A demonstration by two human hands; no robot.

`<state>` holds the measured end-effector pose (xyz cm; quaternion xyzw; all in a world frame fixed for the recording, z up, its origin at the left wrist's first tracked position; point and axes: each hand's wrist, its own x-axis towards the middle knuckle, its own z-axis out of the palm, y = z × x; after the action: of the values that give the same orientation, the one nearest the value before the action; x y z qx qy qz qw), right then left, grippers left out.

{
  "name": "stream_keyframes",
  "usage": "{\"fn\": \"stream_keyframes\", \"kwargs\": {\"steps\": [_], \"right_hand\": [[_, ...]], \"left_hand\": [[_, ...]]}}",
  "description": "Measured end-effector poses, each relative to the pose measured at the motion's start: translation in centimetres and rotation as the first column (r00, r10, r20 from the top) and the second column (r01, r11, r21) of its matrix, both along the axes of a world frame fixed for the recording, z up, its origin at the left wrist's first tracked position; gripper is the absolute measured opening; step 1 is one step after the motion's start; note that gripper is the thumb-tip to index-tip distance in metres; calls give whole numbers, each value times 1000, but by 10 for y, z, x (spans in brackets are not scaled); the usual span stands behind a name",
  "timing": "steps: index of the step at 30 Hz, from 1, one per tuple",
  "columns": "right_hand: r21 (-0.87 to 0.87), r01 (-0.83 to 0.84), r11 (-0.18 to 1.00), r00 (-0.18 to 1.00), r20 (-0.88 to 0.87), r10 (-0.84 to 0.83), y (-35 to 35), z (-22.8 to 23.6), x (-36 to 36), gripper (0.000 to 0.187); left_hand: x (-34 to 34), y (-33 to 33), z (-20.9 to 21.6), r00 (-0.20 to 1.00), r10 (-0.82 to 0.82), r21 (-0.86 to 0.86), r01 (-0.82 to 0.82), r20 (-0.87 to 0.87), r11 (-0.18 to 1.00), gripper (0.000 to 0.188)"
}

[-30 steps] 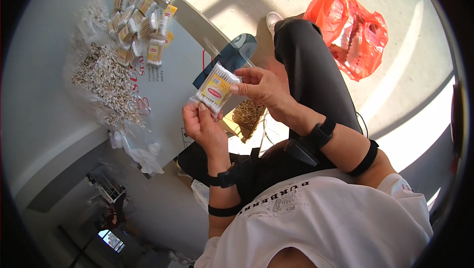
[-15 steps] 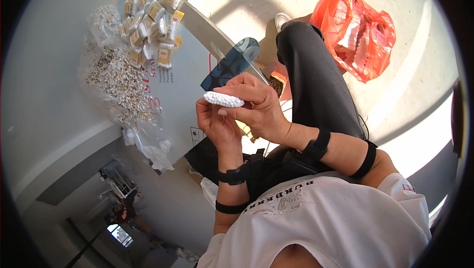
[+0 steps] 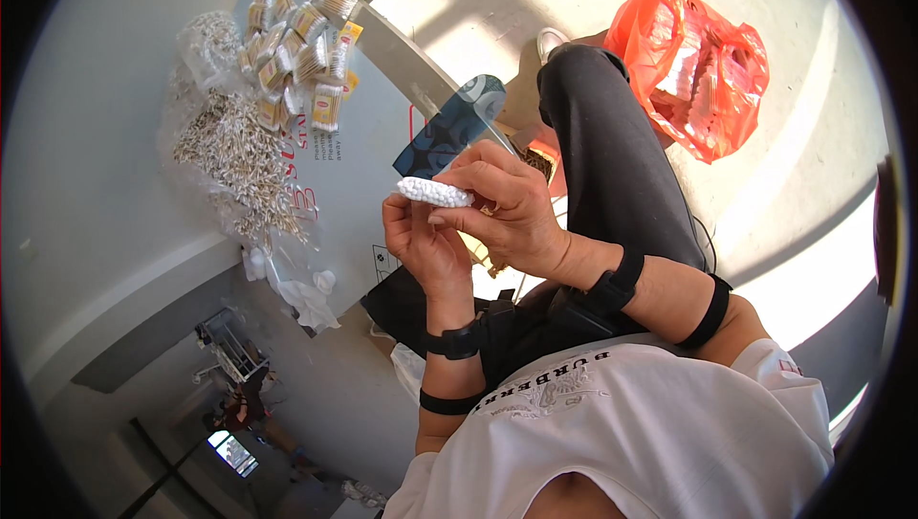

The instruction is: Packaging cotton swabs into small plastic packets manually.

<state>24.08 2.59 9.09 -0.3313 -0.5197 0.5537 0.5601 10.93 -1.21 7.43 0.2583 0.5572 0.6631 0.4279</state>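
Note:
A bundle of cotton swabs (image 3: 433,193) is held up in front of me, its white tips packed together in a flat oval facing me. My right hand (image 3: 509,205) pinches the bundle's right end between thumb and fingers. From below and the left, my left hand (image 3: 429,249) cups it with fingers bent against it; the sticks are mostly hidden. Just beyond lies a dark blue patterned see-through film (image 3: 451,129). Left of my hands, loose cotton swabs (image 3: 234,160) are heaped on a grey board (image 3: 359,151), with several packed bundles of swabs (image 3: 308,55) behind them.
A red plastic bag (image 3: 688,74) full of packs stands on the floor to the right, past my bent leg (image 3: 612,136). An opened clear bag (image 3: 304,299) hangs at the board's near edge. Another person (image 3: 251,404) is far off at lower left.
Both hands still hold the swab bundle in nearly the same place. My right fingers have shifted slightly along it to the right, and the view has moved a little.

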Motion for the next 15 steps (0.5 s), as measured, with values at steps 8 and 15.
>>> {"fn": "stream_keyframes", "kwargs": {"steps": [8, 15], "right_hand": [[82, 1, 997, 999, 40, -5, 3, -2, 2, 25], [-155, -81, 985, 997, -30, 78, 8, 1, 4, 25]], "left_hand": [[6, -3, -1, 999, 35, -24, -35, 6, 999, 5], [7, 1, 8, 964, 126, 9, -127, -234, 992, 5]]}}
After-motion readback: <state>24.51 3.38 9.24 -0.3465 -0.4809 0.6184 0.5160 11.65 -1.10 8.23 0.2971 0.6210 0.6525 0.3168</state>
